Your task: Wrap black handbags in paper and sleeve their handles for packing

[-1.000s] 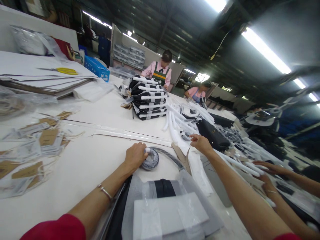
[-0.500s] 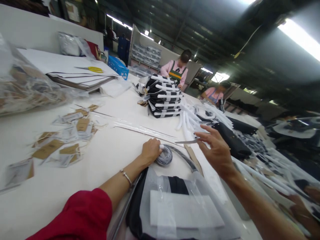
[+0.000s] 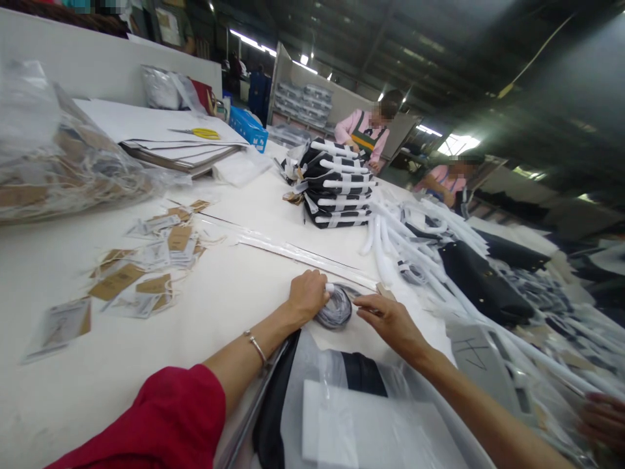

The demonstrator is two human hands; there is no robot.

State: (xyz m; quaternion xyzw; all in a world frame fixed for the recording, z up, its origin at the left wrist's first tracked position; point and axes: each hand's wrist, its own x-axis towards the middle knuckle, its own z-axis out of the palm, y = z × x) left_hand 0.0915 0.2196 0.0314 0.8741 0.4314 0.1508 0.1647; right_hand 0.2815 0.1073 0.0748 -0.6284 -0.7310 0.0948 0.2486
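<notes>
My left hand is closed on the edge of a rolled-up strap, a grey coil in clear wrap with a white piece at its top. To the right of the coil is my right hand, its thumb and fingers drawn together close to it; what they pinch, if anything, is too small to make out. Below both hands lies a black bag covered in translucent wrap, with a white sheet taped on top.
Paper tags with strings lie scattered at left, beside a clear plastic bag. Yellow-handled scissors rest on stacked boards. Ahead stands a stack of wrapped black bags. White foam tubes spread rightward. A person works beyond.
My right hand has come down and left to the coil, its fingers closing. The thin strip seen at its fingertips no longer shows. My left hand keeps its hold; the view has shifted slightly.
</notes>
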